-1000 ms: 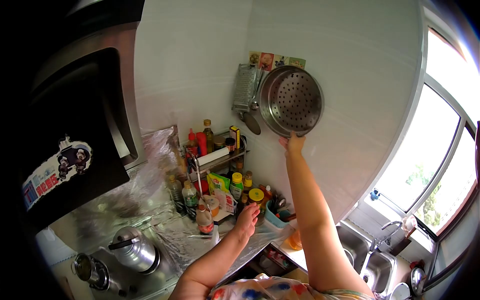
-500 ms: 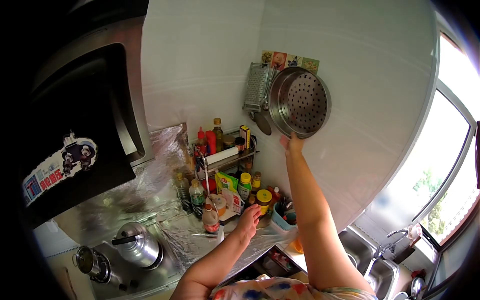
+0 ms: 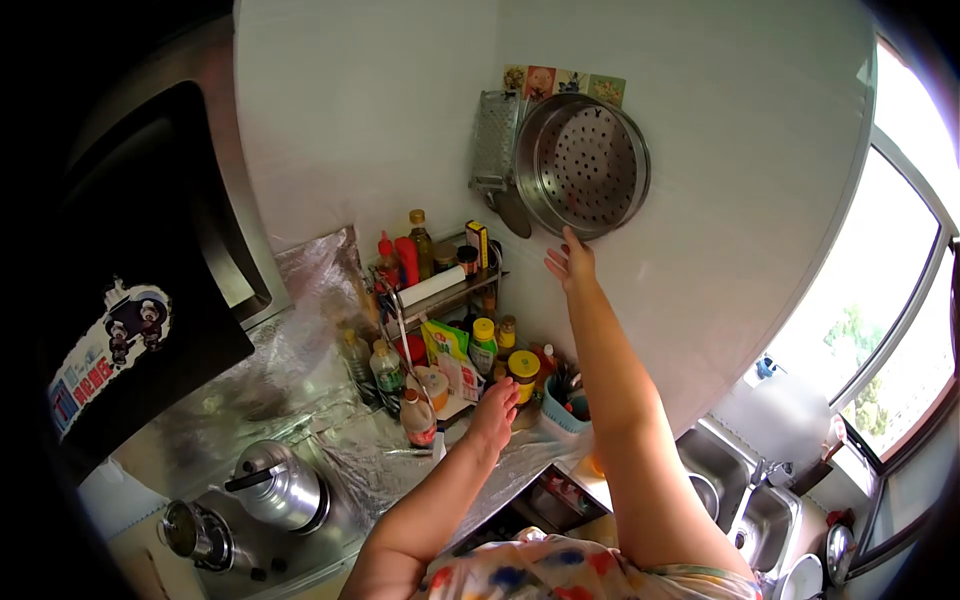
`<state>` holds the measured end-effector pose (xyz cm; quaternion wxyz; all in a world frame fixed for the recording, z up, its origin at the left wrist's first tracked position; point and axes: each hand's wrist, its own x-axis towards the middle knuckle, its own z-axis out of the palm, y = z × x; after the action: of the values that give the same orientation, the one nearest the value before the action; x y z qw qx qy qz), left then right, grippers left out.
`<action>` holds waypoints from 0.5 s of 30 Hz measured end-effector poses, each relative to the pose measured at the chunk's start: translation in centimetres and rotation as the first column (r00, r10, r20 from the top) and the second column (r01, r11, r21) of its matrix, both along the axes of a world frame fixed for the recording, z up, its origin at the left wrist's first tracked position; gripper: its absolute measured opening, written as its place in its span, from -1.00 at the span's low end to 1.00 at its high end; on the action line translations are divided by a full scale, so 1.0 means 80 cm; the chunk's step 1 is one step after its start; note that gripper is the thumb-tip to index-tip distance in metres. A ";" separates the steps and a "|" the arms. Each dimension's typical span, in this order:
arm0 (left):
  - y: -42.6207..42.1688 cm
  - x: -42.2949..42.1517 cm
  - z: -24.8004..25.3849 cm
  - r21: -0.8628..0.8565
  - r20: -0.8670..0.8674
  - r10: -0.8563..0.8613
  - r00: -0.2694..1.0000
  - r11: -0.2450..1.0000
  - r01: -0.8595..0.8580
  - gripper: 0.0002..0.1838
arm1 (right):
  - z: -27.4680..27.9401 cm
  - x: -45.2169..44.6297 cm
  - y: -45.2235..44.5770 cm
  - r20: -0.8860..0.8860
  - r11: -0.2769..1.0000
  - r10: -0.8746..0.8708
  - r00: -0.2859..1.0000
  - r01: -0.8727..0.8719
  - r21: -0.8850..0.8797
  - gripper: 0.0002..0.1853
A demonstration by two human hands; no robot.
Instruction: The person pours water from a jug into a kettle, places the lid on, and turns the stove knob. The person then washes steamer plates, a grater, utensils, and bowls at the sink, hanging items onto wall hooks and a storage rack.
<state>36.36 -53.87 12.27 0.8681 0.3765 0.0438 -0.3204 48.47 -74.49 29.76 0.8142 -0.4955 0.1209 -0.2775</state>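
Note:
A round steel steamer basket (image 3: 597, 160) with a perforated base hangs on the wall, overlapping a metal grater (image 3: 496, 140) and another hanging utensil (image 3: 512, 214). My right hand (image 3: 572, 262) reaches up to its lower rim with fingers spread; one fingertip meets the rim's edge in the picture, though I cannot tell whether it touches. Below, my left hand (image 3: 492, 415) hovers over the counter with its fingers loosely extended, holding nothing. Close to it stand a yellow-lidded jar (image 3: 523, 372) and a red-brown bottle (image 3: 418, 420).
A two-tier rack (image 3: 440, 300) with several bottles and seasonings fills the corner. A blue basket (image 3: 566, 412) of utensils sits beside it. At lower left a kettle (image 3: 282, 487) stands on the stove, under a black range hood (image 3: 150, 230). The sink (image 3: 715, 470) lies right, below the window.
The view has shifted, so the wall items appear higher and a little to the left. My right hand's fingers have spread wider at the steamer basket's lower rim. My left hand stays low.

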 end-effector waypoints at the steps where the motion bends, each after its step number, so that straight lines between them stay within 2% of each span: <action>1: -0.001 -0.002 0.000 0.010 0.015 -0.013 1.000 1.000 0.013 -0.69 | -0.002 -0.005 -0.004 -0.015 1.000 0.012 1.000 -0.012 -0.007 -0.20; 9: -0.032 -0.038 -0.014 -0.042 0.003 -0.169 0.986 0.985 0.169 -0.73 | -0.025 -0.108 0.013 -0.104 0.989 0.142 0.984 -0.146 -0.026 -0.29; 11: -0.051 -0.050 -0.022 -0.033 -0.074 -0.220 0.973 0.975 0.218 -0.73 | -0.044 -0.160 0.020 -0.180 0.968 0.134 0.975 -0.167 -0.186 -0.30; 13: -0.071 -0.071 -0.029 -0.049 -0.082 -0.272 0.959 0.962 0.269 -0.72 | -0.077 -0.220 0.022 -0.235 0.890 0.080 0.969 -0.175 -0.421 -0.34; 14: -0.079 -0.086 -0.020 -0.025 -0.105 -0.283 0.953 0.959 0.282 -0.73 | -0.078 -0.262 0.032 -0.256 0.897 0.056 0.965 -0.161 -0.412 -0.37; 15: -0.091 -0.092 -0.033 -0.039 -0.125 -0.328 0.936 0.945 0.325 -0.74 | -0.130 -0.276 0.012 -0.227 0.844 -0.001 0.974 -0.121 -0.523 -0.39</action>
<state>29.03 -61.14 9.63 0.8015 0.3490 0.0343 -0.4843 26.43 -73.49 19.33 0.6342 -0.7331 0.1121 -0.2184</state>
